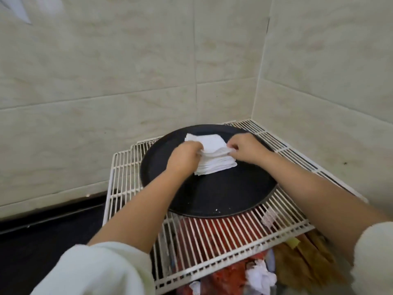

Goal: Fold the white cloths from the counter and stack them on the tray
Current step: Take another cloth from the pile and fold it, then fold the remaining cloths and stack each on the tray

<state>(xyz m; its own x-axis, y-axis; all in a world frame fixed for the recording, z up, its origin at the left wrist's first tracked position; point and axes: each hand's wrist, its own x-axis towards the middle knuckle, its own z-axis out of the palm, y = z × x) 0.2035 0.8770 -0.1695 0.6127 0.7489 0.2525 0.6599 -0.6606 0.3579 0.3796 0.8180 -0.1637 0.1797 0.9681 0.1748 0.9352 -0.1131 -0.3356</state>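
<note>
The round tray [212, 196] looks like matt black plastic or rubbery stuff, slightly grainy, with a few pale crumbs near its front rim. On it sits a stack of white cloths [214, 162], soft woven fabric with a faint waffle-ish texture, edges a bit frayed and floppy. Under the tray is a wire rack [244, 233], metal coated in off-white paint or plastic, smooth with a slight sheen. Behind the tray, the wall tiles [127, 71] are glossy ceramic, cream with faint marbling. Left of the tray there's a dark counter [42, 226], smooth and semi-glossy. Sleeves [95, 271] nearest the camera look like soft pale cloth.
</note>
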